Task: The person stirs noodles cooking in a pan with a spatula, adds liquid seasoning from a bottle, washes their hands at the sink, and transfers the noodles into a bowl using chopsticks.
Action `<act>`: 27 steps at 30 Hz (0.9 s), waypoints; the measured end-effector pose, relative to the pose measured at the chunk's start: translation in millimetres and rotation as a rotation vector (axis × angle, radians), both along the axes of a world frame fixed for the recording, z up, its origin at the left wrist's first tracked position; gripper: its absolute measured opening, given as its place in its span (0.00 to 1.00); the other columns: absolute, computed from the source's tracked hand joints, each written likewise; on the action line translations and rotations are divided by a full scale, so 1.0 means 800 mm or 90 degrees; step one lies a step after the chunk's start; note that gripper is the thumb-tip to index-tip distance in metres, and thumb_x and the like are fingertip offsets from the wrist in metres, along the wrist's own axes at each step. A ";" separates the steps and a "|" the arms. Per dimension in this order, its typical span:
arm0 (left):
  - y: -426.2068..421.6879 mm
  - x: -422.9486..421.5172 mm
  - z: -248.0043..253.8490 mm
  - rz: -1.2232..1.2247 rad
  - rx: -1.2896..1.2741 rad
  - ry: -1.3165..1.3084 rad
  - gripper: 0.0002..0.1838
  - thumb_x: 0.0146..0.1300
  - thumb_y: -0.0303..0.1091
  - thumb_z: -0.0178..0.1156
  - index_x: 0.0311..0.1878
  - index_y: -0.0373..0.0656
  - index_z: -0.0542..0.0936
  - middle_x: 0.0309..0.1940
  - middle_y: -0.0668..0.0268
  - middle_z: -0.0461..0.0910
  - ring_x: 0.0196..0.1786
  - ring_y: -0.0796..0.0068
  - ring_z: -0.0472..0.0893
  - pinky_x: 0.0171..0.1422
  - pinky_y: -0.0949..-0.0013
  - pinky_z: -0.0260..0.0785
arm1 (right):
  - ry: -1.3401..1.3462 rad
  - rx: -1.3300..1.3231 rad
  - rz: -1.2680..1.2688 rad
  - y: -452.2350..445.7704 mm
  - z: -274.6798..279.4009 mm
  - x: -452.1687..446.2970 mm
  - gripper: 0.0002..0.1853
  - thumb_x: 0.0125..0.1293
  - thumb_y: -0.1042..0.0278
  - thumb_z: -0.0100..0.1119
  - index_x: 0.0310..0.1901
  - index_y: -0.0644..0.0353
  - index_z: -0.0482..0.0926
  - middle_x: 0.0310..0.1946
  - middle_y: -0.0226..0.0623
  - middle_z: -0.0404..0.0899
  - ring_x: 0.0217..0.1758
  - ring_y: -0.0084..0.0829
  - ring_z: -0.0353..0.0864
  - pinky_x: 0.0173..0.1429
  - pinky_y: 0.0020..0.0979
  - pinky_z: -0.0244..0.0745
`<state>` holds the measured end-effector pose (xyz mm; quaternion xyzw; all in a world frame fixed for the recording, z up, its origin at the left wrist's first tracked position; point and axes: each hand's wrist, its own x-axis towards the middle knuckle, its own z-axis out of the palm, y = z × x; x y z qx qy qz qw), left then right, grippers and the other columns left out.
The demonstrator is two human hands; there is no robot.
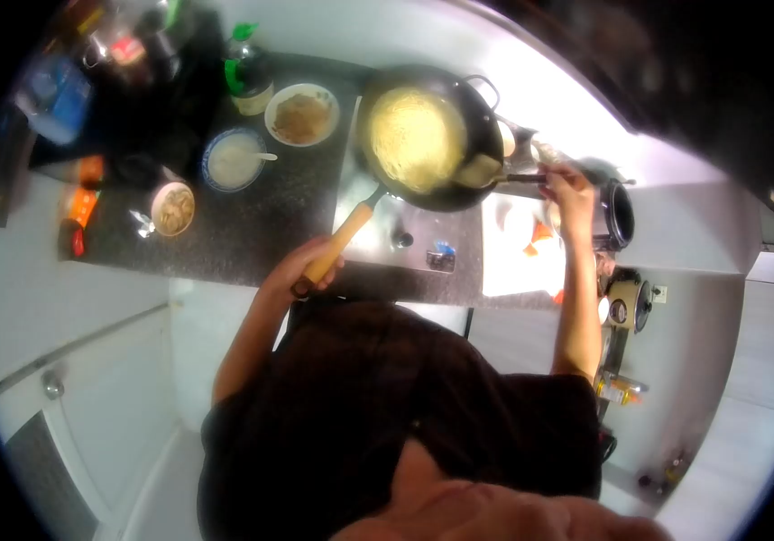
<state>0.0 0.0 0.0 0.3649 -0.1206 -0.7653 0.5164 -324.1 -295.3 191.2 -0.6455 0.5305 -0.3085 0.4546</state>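
A blue-rimmed bowl [207, 169] and white dish [334, 114] sit on the tabletop [252, 230]. The left hand [308, 264] wraps its grip round the wooden handle [342, 236] of the wok [483, 126], above the stove [428, 225] with yellow food [414, 135] inside. A spatula [479, 170] in the wok is pinched in the grip of the right hand [570, 191].

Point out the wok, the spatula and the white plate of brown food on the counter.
Wok [483, 123]: head view, on its bare dark inner wall.
Spatula [517, 178]: head view, on its handle.
White plate [334, 114]: head view, on its rim.
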 end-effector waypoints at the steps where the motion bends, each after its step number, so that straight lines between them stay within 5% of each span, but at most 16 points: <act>1: 0.001 -0.008 0.002 0.002 0.008 0.007 0.18 0.69 0.43 0.52 0.55 0.41 0.71 0.33 0.65 0.79 0.22 0.79 0.74 0.20 0.79 0.63 | -0.010 -0.023 0.041 -0.015 -0.019 -0.009 0.12 0.64 0.76 0.55 0.48 0.64 0.78 0.50 0.48 0.80 0.54 0.39 0.80 0.58 0.34 0.78; 3: 0.000 0.030 0.001 0.004 0.017 -0.045 0.18 0.69 0.41 0.52 0.55 0.40 0.71 0.33 0.65 0.79 0.22 0.79 0.74 0.20 0.78 0.64 | -0.079 -0.047 0.081 -0.016 -0.059 0.026 0.11 0.63 0.76 0.55 0.47 0.64 0.78 0.49 0.48 0.81 0.54 0.37 0.80 0.59 0.35 0.77; 7: 0.003 0.009 -0.009 0.021 0.022 0.014 0.17 0.69 0.40 0.52 0.55 0.40 0.71 0.33 0.64 0.79 0.22 0.78 0.74 0.20 0.78 0.64 | -0.096 -0.138 0.187 0.018 -0.022 0.049 0.10 0.63 0.78 0.54 0.46 0.66 0.79 0.48 0.47 0.81 0.50 0.38 0.82 0.57 0.35 0.78; 11: 0.004 0.010 -0.002 0.023 0.006 0.013 0.18 0.69 0.40 0.52 0.56 0.39 0.71 0.34 0.64 0.79 0.23 0.77 0.75 0.22 0.79 0.65 | 0.040 -0.115 0.121 0.048 0.052 0.043 0.11 0.63 0.75 0.53 0.44 0.71 0.79 0.43 0.49 0.83 0.44 0.34 0.85 0.50 0.31 0.82; 19: 0.005 0.012 0.005 0.016 -0.018 -0.031 0.19 0.70 0.42 0.50 0.56 0.39 0.71 0.36 0.63 0.79 0.28 0.77 0.77 0.26 0.78 0.69 | -0.151 0.013 -0.052 0.019 -0.013 0.067 0.16 0.67 0.69 0.54 0.47 0.76 0.74 0.42 0.57 0.81 0.41 0.41 0.85 0.42 0.30 0.87; 24: 0.012 0.011 0.005 0.026 -0.038 -0.021 0.20 0.72 0.45 0.46 0.57 0.39 0.70 0.38 0.61 0.80 0.30 0.75 0.78 0.28 0.76 0.71 | -0.053 -0.063 -0.086 0.034 0.044 0.056 0.10 0.65 0.73 0.54 0.44 0.70 0.80 0.44 0.47 0.82 0.41 0.34 0.85 0.42 0.29 0.86; 27: 0.018 0.014 0.010 0.026 0.008 -0.008 0.24 0.73 0.49 0.42 0.59 0.39 0.70 0.39 0.60 0.80 0.31 0.74 0.79 0.30 0.74 0.72 | 0.061 -0.112 -0.018 0.008 0.018 0.034 0.10 0.66 0.75 0.53 0.45 0.66 0.81 0.44 0.44 0.83 0.43 0.30 0.84 0.46 0.29 0.84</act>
